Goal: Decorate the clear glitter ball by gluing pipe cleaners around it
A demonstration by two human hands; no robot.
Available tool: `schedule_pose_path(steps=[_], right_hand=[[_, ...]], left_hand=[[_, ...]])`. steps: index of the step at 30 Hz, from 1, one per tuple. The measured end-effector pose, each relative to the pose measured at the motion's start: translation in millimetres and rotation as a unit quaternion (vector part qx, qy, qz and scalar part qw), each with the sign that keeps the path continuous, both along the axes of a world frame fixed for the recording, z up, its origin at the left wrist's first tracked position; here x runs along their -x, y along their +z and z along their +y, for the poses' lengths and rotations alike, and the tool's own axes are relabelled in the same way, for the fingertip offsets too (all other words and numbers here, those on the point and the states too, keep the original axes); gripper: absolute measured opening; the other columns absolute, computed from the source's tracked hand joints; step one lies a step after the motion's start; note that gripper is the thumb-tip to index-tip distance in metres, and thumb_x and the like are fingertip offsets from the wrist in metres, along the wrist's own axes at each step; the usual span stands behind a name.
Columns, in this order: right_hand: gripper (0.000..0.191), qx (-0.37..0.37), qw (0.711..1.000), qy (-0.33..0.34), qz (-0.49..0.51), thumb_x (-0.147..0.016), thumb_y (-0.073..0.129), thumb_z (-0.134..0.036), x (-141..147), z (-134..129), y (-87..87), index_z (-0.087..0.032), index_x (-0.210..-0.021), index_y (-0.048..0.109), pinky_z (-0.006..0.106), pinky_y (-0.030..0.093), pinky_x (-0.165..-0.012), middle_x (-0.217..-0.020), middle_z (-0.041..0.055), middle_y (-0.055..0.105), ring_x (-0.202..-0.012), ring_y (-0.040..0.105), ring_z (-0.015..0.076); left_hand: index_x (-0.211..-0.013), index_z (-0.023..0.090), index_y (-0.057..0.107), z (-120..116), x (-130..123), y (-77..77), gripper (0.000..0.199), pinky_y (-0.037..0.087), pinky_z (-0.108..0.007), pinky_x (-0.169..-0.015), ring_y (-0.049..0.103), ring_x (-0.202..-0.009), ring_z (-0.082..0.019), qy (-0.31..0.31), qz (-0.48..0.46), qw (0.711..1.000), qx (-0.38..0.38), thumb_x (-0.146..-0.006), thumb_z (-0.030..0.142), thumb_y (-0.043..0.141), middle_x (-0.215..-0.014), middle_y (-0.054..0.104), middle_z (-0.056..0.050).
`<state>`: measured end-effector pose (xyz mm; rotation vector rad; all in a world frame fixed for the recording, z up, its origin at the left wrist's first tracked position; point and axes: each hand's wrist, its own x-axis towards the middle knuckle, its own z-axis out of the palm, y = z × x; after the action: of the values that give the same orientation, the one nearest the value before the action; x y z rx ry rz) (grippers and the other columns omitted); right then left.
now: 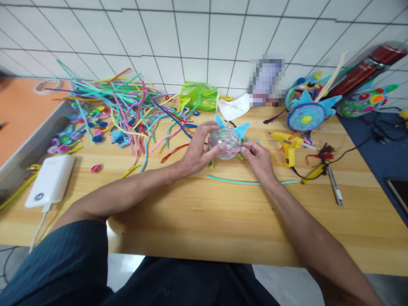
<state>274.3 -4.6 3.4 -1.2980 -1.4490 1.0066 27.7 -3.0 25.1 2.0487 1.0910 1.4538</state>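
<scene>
A clear, rounded plastic shell (227, 137) is held a little above the wooden table, a pink pipe cleaner (230, 150) running across its near side. Two blue pointed ears (242, 129) stick out at its far edge. My left hand (198, 148) grips the shell from the left, thumb across the front and fingers over the far rim. At the right rim, my right hand (256, 158) has its thumb and forefinger pinched together by the end of the pink pipe cleaner. Just in front lies a turquoise pipe cleaner (234, 180).
Left lie a heap of coloured pipe cleaners (127, 100), scattered small pieces (68, 138) and a white power bank (51, 180). A yellow glue gun (288, 148), a cutter knife (335, 187) and a blue eared disc (306, 115) are right. Behind stands a green tissue pack (198, 97).
</scene>
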Motion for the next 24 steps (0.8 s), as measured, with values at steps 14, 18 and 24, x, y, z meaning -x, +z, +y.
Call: schedule_pose_path(steps=[14, 18, 24], right_hand=[[0.041, -0.004, 1.0, -0.016, -0.02, -0.082, 0.087, -0.06, -14.4, 1.9, -8.6, -0.024, -0.098, 0.078, 0.027, 0.04, -0.056, -0.072, -0.002, 0.067, -0.058, 0.05, 0.0122], [0.042, 0.006, 1.0, -0.027, -0.006, -0.079, 0.09, -0.06, -14.8, 0.8, -7.2, -0.024, -0.096, 0.076, 0.026, 0.038, -0.054, -0.068, -0.0041, 0.062, -0.057, 0.048, 0.0111], [0.039, 0.019, 0.999, -0.034, -0.017, -0.081, 0.09, -0.056, -17.7, -2.5, -2.4, -0.024, -0.096, 0.074, 0.024, 0.036, -0.053, -0.068, -0.0053, 0.06, -0.057, 0.047, 0.01]], left_hand=[[-0.122, 0.014, 0.067, 15.5, 20.7, 14.5, 0.025, 0.054, -0.026, -0.054, 0.066, -0.057, -0.012, -0.088, -0.277, 0.819, 0.494, -0.1, 0.02, 0.056, -0.092, 0.076, -0.006], [-0.131, 0.012, 0.067, 12.1, 18.6, 11.0, 0.033, 0.056, -0.024, -0.057, 0.067, -0.061, -0.014, -0.096, -0.257, 0.824, 0.497, -0.1, 0.017, 0.058, -0.073, 0.069, -0.001], [-0.126, 0.012, 0.071, 12.2, 14.7, 1.7, 0.027, 0.056, -0.023, -0.059, 0.065, -0.064, -0.013, -0.142, -0.205, 0.867, 0.431, -0.103, 0.018, 0.057, -0.074, 0.066, 0.0]])
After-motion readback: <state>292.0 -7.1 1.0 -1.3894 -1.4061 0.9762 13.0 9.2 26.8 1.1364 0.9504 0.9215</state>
